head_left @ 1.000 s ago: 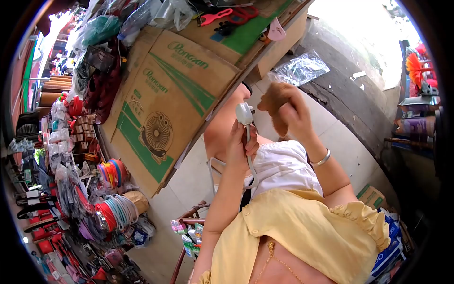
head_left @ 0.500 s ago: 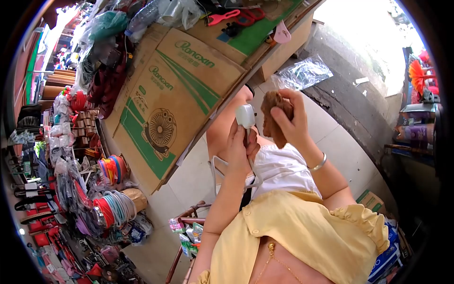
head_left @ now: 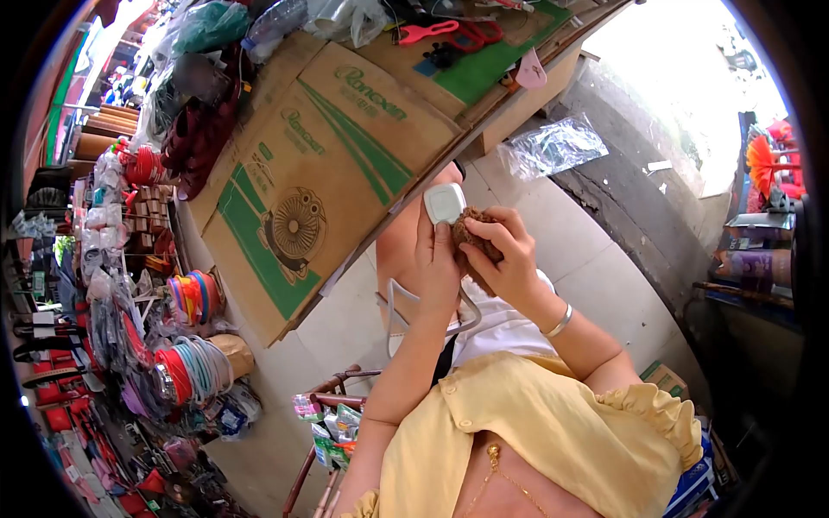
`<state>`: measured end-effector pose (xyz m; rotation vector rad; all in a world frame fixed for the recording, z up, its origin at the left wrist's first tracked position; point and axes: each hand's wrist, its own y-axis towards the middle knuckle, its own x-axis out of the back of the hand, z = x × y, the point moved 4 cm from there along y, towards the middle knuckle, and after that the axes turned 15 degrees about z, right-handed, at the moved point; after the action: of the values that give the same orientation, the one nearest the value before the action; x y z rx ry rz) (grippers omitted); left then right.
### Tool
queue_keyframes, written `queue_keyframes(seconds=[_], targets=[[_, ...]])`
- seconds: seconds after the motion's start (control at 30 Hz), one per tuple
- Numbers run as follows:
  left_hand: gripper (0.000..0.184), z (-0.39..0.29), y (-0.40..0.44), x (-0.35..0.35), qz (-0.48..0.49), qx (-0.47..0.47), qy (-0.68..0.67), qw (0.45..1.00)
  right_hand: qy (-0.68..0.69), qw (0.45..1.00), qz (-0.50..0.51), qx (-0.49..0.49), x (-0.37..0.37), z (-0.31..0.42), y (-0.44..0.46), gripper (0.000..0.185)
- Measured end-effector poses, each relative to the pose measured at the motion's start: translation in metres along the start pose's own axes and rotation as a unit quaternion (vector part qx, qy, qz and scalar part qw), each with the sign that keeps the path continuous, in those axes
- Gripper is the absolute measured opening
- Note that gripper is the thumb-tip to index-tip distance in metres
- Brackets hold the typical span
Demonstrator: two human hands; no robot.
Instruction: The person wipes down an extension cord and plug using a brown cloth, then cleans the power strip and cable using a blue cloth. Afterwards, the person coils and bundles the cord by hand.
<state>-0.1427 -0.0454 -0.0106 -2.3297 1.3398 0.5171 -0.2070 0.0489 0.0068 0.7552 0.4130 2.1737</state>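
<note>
My left hand (head_left: 436,259) is closed around a small, white, square-cornered device (head_left: 445,202), its thumb on the lower edge. A thick grey cord (head_left: 471,321) loops below that hand and seems to belong to the device. In my right hand (head_left: 509,255) is a bunched brown cloth (head_left: 477,235), pinched between thumb and fingers. The cloth presses against the right side of the device. Both hands are close together above my lap, and the cloth hides part of the left fingertips.
Flattened cardboard (head_left: 345,147) covers the table to my left, with red scissors (head_left: 475,34) at its far end. A clear plastic bag (head_left: 553,147) lies on the floor ahead. Shelves of packed goods and cable coils (head_left: 199,367) stand far left.
My right hand has moved left and down, bringing the brown cloth from apart to touching the white device. The device has turned its flat face more toward me.
</note>
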Motion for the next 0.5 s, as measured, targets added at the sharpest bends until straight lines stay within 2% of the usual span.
queue_keyframes(seconds=[0.1, 0.17, 0.2, 0.23, 0.27, 0.3, 0.37, 0.43, 0.5], targets=[[0.03, 0.006, -0.002, -0.002, -0.008, -0.025, 0.035, 0.999, -0.058, 0.998, 0.002, -0.003, 0.003, -0.001, 0.005, 0.03], [0.053, 0.001, -0.004, -0.003, 0.04, -0.02, 0.09, 0.995, -0.093, 0.995, -0.026, 0.035, 0.006, 0.005, 0.017, 0.028], [0.053, -0.004, -0.006, -0.005, 0.039, -0.023, 0.089, 0.995, -0.084, 0.996, -0.028, 0.015, 0.006, 0.002, 0.02, 0.024], [0.056, -0.01, -0.008, -0.007, 0.04, -0.022, 0.15, 0.988, -0.084, 0.996, -0.026, 0.018, 0.005, -0.003, 0.023, 0.024], [0.059, -0.014, -0.011, -0.009, 0.039, -0.019, 0.21, 0.977, -0.052, 0.997, -0.05, -0.038, 0.006, -0.016, 0.026, 0.022], [0.059, -0.01, -0.015, -0.01, 0.036, -0.021, 0.208, 0.977, -0.019, 0.993, -0.074, -0.094, 0.01, -0.028, 0.03, 0.021], [0.062, 0.003, -0.021, -0.019, 0.095, -0.043, 0.219, 0.97, 0.029, 0.991, -0.092, -0.089, 0.024, -0.036, 0.035, 0.021], [0.06, 0.006, -0.017, -0.016, 0.091, -0.02, 0.176, 0.98, 0.009, 0.995, -0.082, -0.053, 0.034, -0.019, 0.029, 0.021], [0.057, 0.01, -0.01, -0.009, 0.066, 0.003, 0.134, 0.989, -0.02, 0.996, -0.072, 0.05, 0.032, 0.002, 0.019, 0.023]])
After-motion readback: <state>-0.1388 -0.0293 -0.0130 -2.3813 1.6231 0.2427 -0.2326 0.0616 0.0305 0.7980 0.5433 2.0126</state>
